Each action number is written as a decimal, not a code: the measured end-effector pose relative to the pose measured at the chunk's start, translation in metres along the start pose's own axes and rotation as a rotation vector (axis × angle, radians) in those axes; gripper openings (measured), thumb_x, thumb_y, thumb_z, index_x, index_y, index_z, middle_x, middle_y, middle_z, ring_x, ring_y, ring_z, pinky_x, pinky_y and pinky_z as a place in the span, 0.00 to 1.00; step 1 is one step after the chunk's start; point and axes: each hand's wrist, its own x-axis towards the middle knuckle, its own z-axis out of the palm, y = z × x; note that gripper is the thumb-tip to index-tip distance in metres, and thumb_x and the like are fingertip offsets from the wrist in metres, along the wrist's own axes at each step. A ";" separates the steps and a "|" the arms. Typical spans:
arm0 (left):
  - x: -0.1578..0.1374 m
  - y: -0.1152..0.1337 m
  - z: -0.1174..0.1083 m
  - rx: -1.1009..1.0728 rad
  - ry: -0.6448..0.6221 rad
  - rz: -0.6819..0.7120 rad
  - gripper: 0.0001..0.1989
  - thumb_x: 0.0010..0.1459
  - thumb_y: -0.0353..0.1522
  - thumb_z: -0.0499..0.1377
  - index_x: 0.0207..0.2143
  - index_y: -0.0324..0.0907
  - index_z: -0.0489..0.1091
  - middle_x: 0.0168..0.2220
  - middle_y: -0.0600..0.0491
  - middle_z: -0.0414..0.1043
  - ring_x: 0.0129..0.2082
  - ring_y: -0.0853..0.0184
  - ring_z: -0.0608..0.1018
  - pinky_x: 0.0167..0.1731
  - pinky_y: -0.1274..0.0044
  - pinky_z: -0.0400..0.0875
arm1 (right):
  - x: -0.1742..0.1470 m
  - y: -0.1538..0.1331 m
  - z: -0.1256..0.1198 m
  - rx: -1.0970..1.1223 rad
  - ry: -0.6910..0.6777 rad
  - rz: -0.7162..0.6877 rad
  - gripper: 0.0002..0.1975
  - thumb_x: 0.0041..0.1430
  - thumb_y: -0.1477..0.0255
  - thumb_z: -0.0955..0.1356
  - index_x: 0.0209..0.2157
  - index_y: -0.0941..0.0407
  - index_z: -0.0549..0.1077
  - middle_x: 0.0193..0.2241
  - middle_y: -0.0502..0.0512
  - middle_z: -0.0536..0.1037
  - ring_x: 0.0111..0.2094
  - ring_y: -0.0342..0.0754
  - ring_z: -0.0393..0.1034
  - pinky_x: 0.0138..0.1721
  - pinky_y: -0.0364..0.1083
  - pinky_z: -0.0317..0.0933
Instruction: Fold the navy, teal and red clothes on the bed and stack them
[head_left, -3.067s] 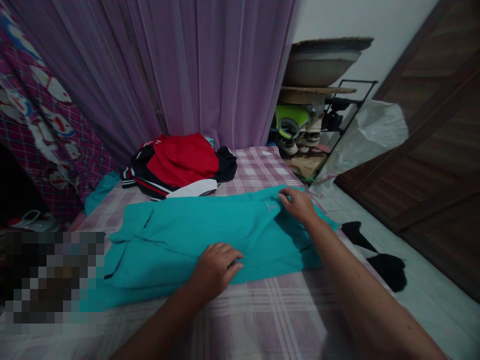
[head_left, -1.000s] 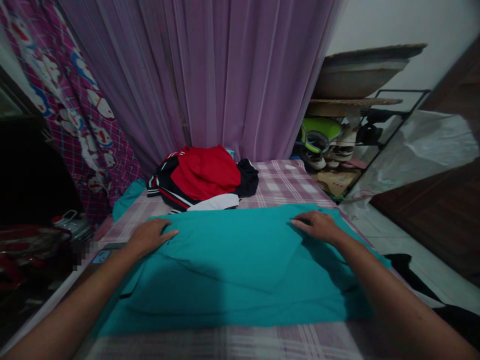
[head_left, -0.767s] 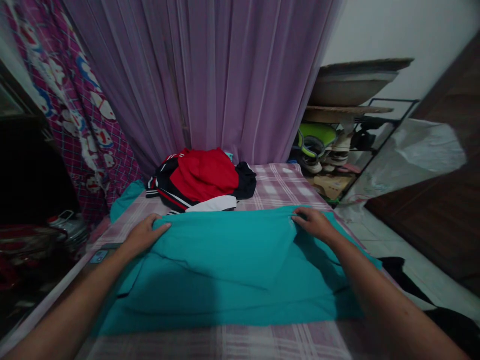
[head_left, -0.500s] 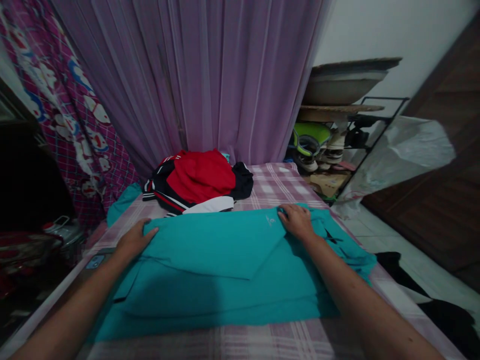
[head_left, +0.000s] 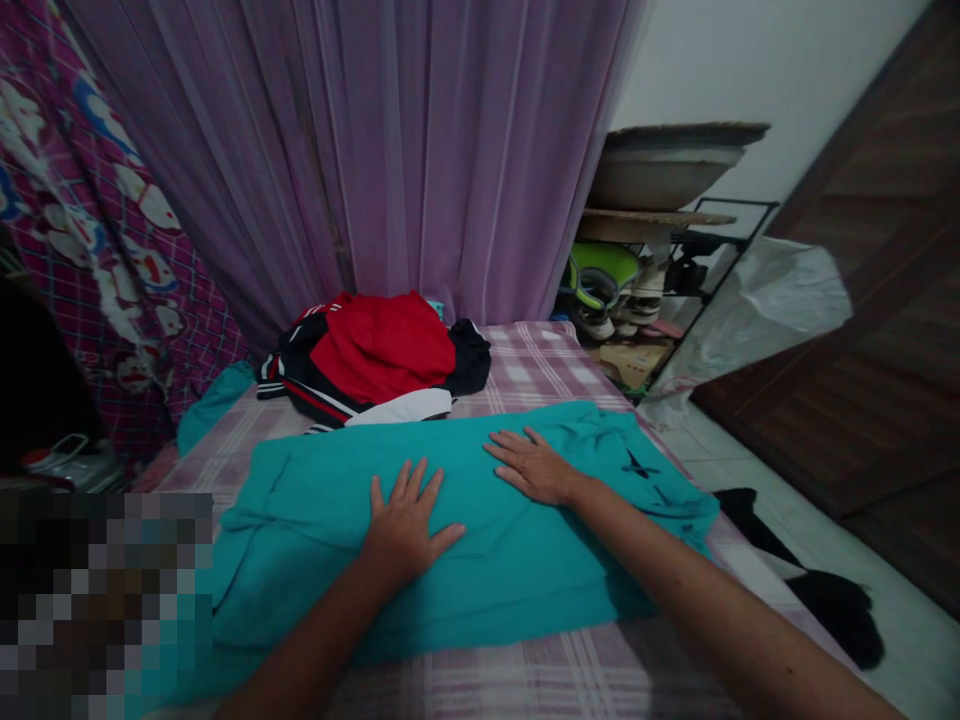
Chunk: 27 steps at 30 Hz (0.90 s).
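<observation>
One checked sheet [head_left: 525, 362] bore the turquoise garment [head_left: 480, 575], which lay directly under the left hand [head_left: 401, 530], flat with its fingers spread wide, and under the right hand [head_left: 534, 470], also flat with the fingers extended. Beyond the right hand, further to the right, stood a rack [head_left: 742, 244] containing shoes [head_left: 645, 302], with a basin [head_left: 667, 180] above them whose inside was hidden. Beside this rack was a pale plastic bag [head_left: 787, 295], whose contents I could not tell.

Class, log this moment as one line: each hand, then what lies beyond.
left hand: spread on turquoise garment | right hand: flat on same garment | beyond: crumpled red clothing on checked sheet
</observation>
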 end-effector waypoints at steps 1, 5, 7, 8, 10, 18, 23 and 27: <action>0.000 -0.002 0.004 -0.001 -0.005 -0.004 0.40 0.58 0.55 0.53 0.67 0.48 0.54 0.69 0.42 0.50 0.68 0.43 0.53 0.61 0.41 0.39 | -0.003 0.016 0.000 -0.047 0.009 0.079 0.27 0.69 0.59 0.56 0.66 0.49 0.58 0.67 0.59 0.57 0.68 0.55 0.48 0.66 0.65 0.38; -0.001 -0.010 0.008 -0.001 0.007 -0.005 0.40 0.57 0.55 0.54 0.67 0.50 0.54 0.69 0.42 0.49 0.68 0.43 0.53 0.61 0.41 0.39 | -0.010 0.062 -0.004 -0.145 0.017 0.361 0.28 0.69 0.60 0.55 0.67 0.52 0.57 0.68 0.61 0.54 0.68 0.56 0.47 0.65 0.67 0.39; -0.001 -0.009 0.007 0.001 0.013 -0.008 0.40 0.56 0.55 0.55 0.67 0.50 0.55 0.69 0.41 0.50 0.68 0.43 0.53 0.61 0.41 0.40 | -0.008 0.068 -0.009 -0.147 -0.011 0.415 0.28 0.69 0.60 0.55 0.67 0.52 0.57 0.68 0.60 0.54 0.68 0.56 0.47 0.65 0.67 0.40; -0.001 -0.009 0.007 -0.002 0.010 -0.008 0.40 0.56 0.55 0.55 0.67 0.50 0.55 0.69 0.40 0.50 0.68 0.43 0.53 0.61 0.42 0.40 | -0.005 0.065 -0.013 -0.147 -0.030 0.432 0.28 0.69 0.60 0.55 0.66 0.52 0.58 0.68 0.61 0.55 0.68 0.57 0.48 0.64 0.67 0.41; 0.000 -0.008 0.006 -0.016 -0.006 -0.004 0.41 0.56 0.56 0.54 0.67 0.50 0.55 0.69 0.40 0.50 0.68 0.43 0.53 0.61 0.42 0.40 | 0.002 0.053 -0.019 -0.150 -0.025 0.462 0.26 0.69 0.60 0.56 0.64 0.52 0.62 0.67 0.61 0.59 0.67 0.58 0.51 0.63 0.69 0.42; -0.002 -0.005 0.004 -0.050 -0.018 -0.023 0.42 0.56 0.58 0.52 0.67 0.51 0.54 0.70 0.43 0.48 0.69 0.44 0.50 0.62 0.43 0.35 | 0.010 -0.016 0.005 -0.059 0.132 0.165 0.26 0.70 0.58 0.54 0.66 0.47 0.59 0.67 0.57 0.57 0.68 0.56 0.49 0.64 0.66 0.42; -0.003 -0.005 0.001 -0.121 -0.073 -0.025 0.45 0.54 0.61 0.50 0.68 0.50 0.51 0.71 0.44 0.45 0.70 0.45 0.47 0.62 0.41 0.32 | 0.014 -0.027 0.006 -0.053 0.015 0.269 0.26 0.69 0.58 0.55 0.64 0.49 0.62 0.67 0.59 0.58 0.67 0.58 0.51 0.63 0.69 0.43; -0.002 -0.005 0.001 -0.152 -0.088 -0.024 0.47 0.54 0.62 0.49 0.69 0.48 0.50 0.71 0.44 0.43 0.70 0.45 0.45 0.61 0.40 0.31 | 0.016 -0.053 0.009 -0.027 0.157 0.264 0.26 0.70 0.60 0.53 0.65 0.48 0.61 0.67 0.58 0.57 0.68 0.57 0.49 0.64 0.67 0.43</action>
